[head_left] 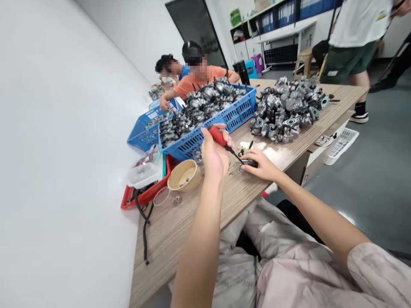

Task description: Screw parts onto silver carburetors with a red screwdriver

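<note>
While the left hand (215, 154) wraps around the red screwdriver (217, 135), its dark shaft slants down to a small metal part (251, 163), and there's the right hand (264, 165), thumb and fingers clamped on that part, on the wooden table (180, 233) near its front edge! Tight on the far side: the blue crate (238, 112) walls off the left hand, a heap of metal parts (285, 112) rises beyond the right. The tan bowl (193, 185) crowds the left forearm; more wood stretches toward the front edge.

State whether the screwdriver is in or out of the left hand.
In: the left hand grips the screwdriver, which slants down toward the right hand.
</note>
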Tool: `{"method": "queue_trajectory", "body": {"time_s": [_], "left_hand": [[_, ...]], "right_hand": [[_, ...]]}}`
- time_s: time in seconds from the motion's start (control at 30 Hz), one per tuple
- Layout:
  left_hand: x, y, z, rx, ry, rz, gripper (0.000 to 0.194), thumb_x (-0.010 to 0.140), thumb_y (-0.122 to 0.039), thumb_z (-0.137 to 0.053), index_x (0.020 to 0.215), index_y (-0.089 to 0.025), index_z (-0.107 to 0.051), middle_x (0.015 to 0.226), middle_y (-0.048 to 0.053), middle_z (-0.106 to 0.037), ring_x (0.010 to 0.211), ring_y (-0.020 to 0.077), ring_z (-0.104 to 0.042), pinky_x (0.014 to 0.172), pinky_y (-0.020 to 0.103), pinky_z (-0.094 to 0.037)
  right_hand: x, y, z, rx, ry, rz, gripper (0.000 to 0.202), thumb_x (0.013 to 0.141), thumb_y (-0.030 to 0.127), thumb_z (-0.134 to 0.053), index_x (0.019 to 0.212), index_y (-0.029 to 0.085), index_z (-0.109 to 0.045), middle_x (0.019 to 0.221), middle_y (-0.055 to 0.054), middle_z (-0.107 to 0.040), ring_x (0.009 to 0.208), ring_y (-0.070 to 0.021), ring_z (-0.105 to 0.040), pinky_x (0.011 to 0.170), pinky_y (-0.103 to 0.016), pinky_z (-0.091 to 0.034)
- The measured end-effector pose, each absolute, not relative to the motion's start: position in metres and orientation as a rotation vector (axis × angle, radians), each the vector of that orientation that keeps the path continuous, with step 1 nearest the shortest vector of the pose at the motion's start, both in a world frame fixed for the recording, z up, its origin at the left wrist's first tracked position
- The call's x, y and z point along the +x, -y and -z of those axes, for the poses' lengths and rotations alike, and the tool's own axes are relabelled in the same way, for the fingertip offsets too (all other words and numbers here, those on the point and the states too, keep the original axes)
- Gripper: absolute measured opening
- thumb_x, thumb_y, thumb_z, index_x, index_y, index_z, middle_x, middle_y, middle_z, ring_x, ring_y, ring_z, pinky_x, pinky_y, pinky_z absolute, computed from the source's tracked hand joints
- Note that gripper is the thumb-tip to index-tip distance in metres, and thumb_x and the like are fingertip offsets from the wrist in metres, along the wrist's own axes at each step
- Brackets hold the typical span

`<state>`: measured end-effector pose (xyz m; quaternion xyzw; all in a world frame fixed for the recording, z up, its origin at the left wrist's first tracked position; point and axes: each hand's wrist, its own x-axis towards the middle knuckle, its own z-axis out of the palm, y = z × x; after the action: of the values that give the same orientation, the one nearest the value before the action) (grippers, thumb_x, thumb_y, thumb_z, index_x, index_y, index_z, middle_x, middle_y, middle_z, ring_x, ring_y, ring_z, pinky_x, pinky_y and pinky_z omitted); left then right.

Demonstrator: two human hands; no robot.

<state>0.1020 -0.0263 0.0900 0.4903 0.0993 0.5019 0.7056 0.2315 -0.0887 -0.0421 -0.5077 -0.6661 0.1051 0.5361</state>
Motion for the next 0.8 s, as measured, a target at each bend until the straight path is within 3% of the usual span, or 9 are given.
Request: {"method": "queue_trajectory", "body": {"time_s": [0.1,0.2,0.3,0.43,0.53,0.6,0.67,0.8], "left_hand": [[0.104,0.03,-0.092,1.077,-0.19,-1.103,0.058,0.084,-0.079,-0.063,0.093,-0.022,-0.067,0.057,-0.006,-0.044,0.046,0.0096,-0.039,0.046,0.02,-0.038],[0.108,0.031,-0.092,1.131,-0.19,-1.121,0.055,0.077,-0.075,-0.075,0.085,-0.022,-0.061,0.059,-0.005,-0.053,0.047,0.0101,-0.045,0.045,0.019,-0.039],[0.11,0.03,-0.09,1.163,-0.229,-1.103,0.06,0.077,-0.078,-0.073,0.081,-0.019,-0.064,0.061,-0.002,-0.056,0.048,0.0102,-0.048,0.043,0.02,-0.037],[0.106,0.026,-0.086,1.07,-0.195,-1.193,0.062,0.075,-0.08,-0.074,0.082,-0.02,-0.063,0.054,-0.007,-0.043,0.042,0.0078,-0.036,0.041,0.019,-0.033],[0.106,0.025,-0.085,1.069,-0.243,-1.338,0.054,0.077,-0.071,-0.079,0.084,-0.02,-0.063,0.06,-0.006,-0.05,0.047,0.0093,-0.044,0.044,0.02,-0.039],[0.107,0.027,-0.087,1.09,-0.332,-1.327,0.051,0.085,-0.067,-0.074,0.086,-0.017,-0.066,0.068,-0.001,-0.058,0.055,0.0118,-0.054,0.049,0.022,-0.045],[0.108,0.032,-0.091,1.085,-0.41,-1.24,0.053,0.093,-0.067,-0.063,0.082,-0.015,-0.065,0.069,0.002,-0.06,0.056,0.0121,-0.055,0.049,0.022,-0.045],[0.108,0.048,-0.099,1.159,-0.468,-1.3,0.058,0.096,-0.073,-0.051,0.079,-0.019,-0.06,0.054,-0.007,-0.042,0.044,0.0093,-0.04,0.046,0.02,-0.038]], "right_hand": [[0.228,0.091,0.039,-1.244,1.568,-0.211,0.035,0.098,0.054,-0.066,0.115,0.025,-0.074,0.117,-0.01,-0.069,0.114,-0.0278,-0.062,0.104,-0.049,-0.048],[0.225,0.091,0.038,-1.273,1.562,-0.18,0.031,0.098,0.049,-0.067,0.116,0.025,-0.073,0.115,-0.009,-0.07,0.112,-0.0273,-0.063,0.102,-0.048,-0.05],[0.224,0.092,0.039,-1.284,1.573,-0.174,0.029,0.096,0.046,-0.071,0.117,0.025,-0.073,0.119,-0.009,-0.069,0.116,-0.0263,-0.062,0.104,-0.046,-0.049],[0.223,0.091,0.042,-1.304,1.579,-0.197,0.029,0.095,0.043,-0.074,0.118,0.026,-0.072,0.121,-0.007,-0.068,0.119,-0.0247,-0.06,0.108,-0.043,-0.046],[0.226,0.089,0.042,-1.301,1.603,-0.22,0.029,0.095,0.042,-0.074,0.119,0.027,-0.072,0.12,-0.006,-0.067,0.119,-0.0239,-0.059,0.108,-0.042,-0.046],[0.23,0.089,0.043,-1.286,1.624,-0.23,0.028,0.095,0.042,-0.073,0.119,0.027,-0.072,0.119,-0.006,-0.067,0.118,-0.0239,-0.059,0.106,-0.041,-0.046],[0.231,0.088,0.046,-1.268,1.626,-0.231,0.028,0.097,0.041,-0.072,0.119,0.025,-0.071,0.118,-0.007,-0.066,0.118,-0.0249,-0.057,0.106,-0.043,-0.046],[0.226,0.085,0.053,-1.194,1.618,-0.224,0.024,0.095,0.037,-0.074,0.113,0.023,-0.072,0.115,-0.008,-0.067,0.115,-0.0252,-0.057,0.105,-0.044,-0.046]]}}
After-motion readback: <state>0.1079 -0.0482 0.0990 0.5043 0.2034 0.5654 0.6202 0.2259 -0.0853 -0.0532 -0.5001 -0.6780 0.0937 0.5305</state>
